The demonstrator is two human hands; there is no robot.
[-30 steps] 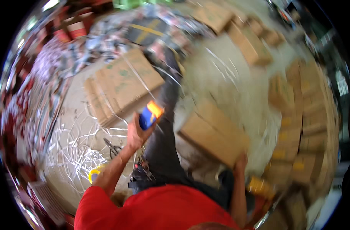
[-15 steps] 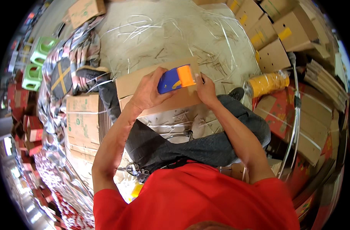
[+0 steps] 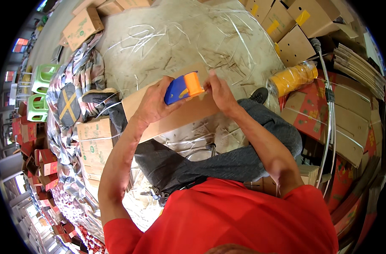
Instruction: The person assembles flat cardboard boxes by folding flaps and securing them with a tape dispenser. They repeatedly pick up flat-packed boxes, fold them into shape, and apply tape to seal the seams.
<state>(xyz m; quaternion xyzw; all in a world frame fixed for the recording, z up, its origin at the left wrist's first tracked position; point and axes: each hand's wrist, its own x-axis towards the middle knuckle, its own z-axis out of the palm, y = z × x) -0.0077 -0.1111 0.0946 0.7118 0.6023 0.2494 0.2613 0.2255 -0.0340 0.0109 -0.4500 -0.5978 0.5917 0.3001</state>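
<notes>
One left hand (image 3: 154, 103) wraps around a smooth blue-and-orange tool (image 3: 177, 90) over a flat-sided brown cardboard box (image 3: 182, 117), the right hand (image 3: 221, 94) bent beside the tool's rounded orange end, whether pinching anything I cannot tell.

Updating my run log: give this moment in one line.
left hand: holding blue-orange tool | right hand: near its orange end | carton: beneath tool

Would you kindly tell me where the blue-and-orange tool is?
The tool is in the left hand, above and left of the head view's centre, over the box, beside the right hand.
</notes>
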